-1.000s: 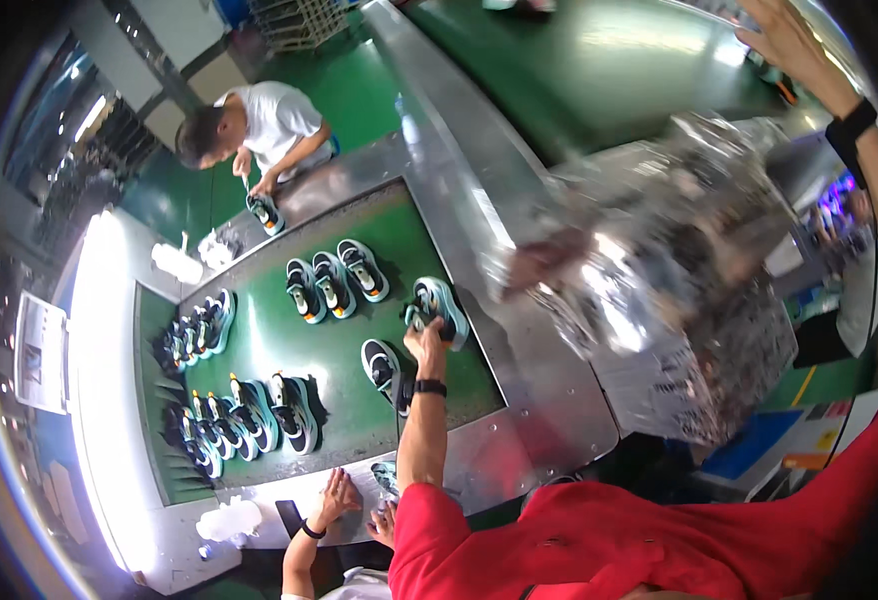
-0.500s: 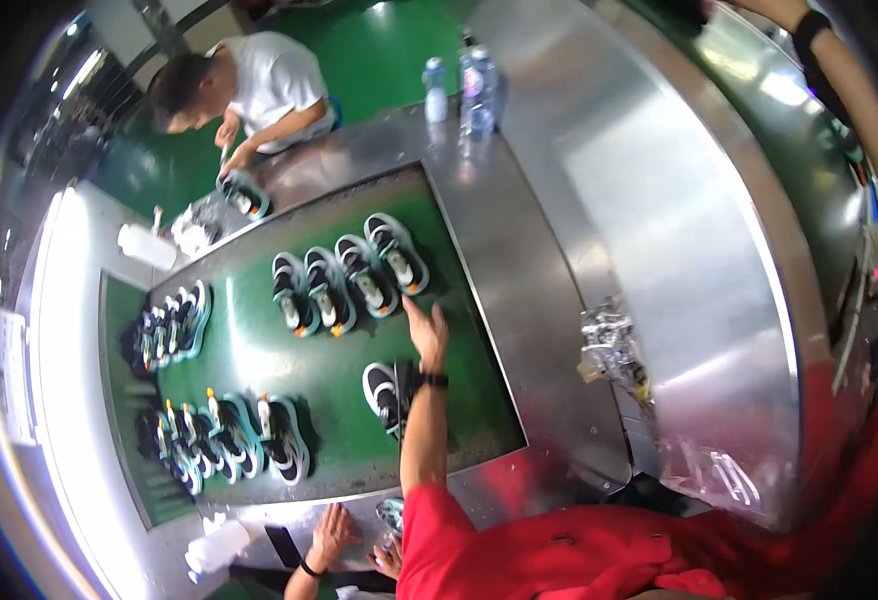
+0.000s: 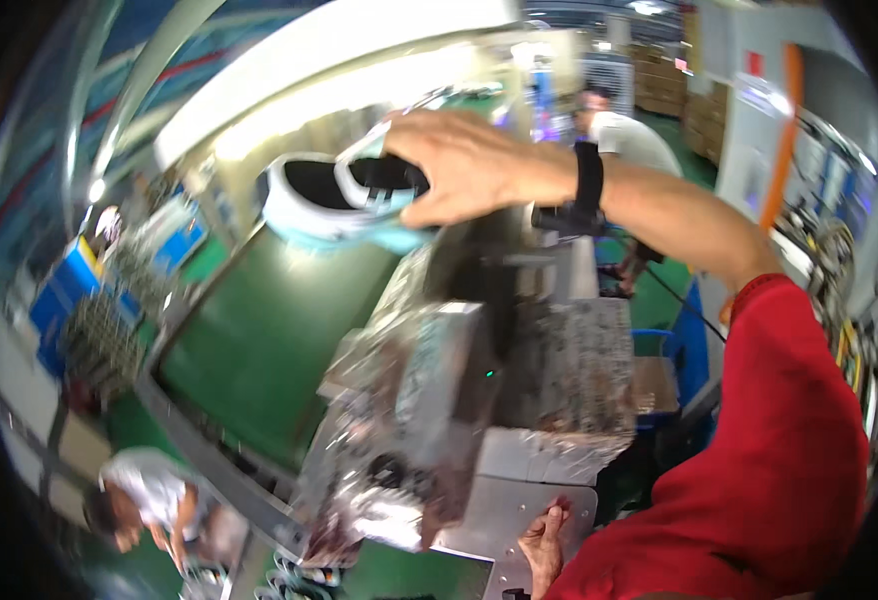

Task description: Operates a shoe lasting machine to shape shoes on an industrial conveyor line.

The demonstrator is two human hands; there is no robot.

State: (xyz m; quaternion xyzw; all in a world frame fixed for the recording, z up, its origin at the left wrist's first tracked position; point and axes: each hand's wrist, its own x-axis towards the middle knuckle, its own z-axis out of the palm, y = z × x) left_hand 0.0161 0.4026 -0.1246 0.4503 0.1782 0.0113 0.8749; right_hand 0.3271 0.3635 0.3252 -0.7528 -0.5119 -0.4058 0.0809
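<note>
My right hand (image 3: 464, 165) is raised, its arm reaching in from the right. Its fingers and thumb grip a white and pale teal sneaker (image 3: 324, 222) with a dark opening, held above the green belt (image 3: 259, 340). Part of the sneaker is behind the fingers. My left hand (image 3: 542, 540) is low, over a metal plate (image 3: 509, 500), with its fingers drawn together and nothing visible in them. Between the hands lies crumpled clear plastic wrap (image 3: 389, 440), blurred, with dark and shiny patches.
A plastic-wrapped stack (image 3: 584, 365) stands right of the wrap. One person in white (image 3: 149, 490) bends at lower left near several shoes (image 3: 299, 575); another (image 3: 629, 140) is at the back. A blue bin (image 3: 654, 385) sits on the right, and cartons (image 3: 659, 80) stand far back.
The view has swung from the table with rows of sneakers to the belt and wrapped stack. My right hand now shows, gripping a sneaker. My left hand, formerly stretched out, has its fingers together.
</note>
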